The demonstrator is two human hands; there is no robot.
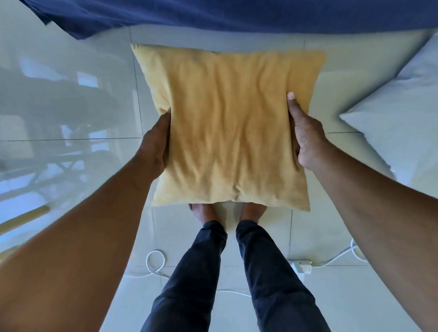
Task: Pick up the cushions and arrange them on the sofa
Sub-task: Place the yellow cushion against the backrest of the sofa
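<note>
Yellow cushion (226,126) held flat-on, face up, roughly square so no clear long axis, L hand (155,145) gripping 9 o'clock edge, R hand (307,141) gripping 3 o'clock edge, grey cushion (408,117) at 3 o'clock on floor (319,306).

Glossy tiled floor (77,141) carries pale cushion (398,122) (right), white cable (156,263), power adapter (301,266), bare feet (204,212).

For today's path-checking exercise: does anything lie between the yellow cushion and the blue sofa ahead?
Nothing visible does. Both hands, left hand and right hand, hold the yellow cushion just short of the blue sofa. The pale cushion lies off to the right.
</note>
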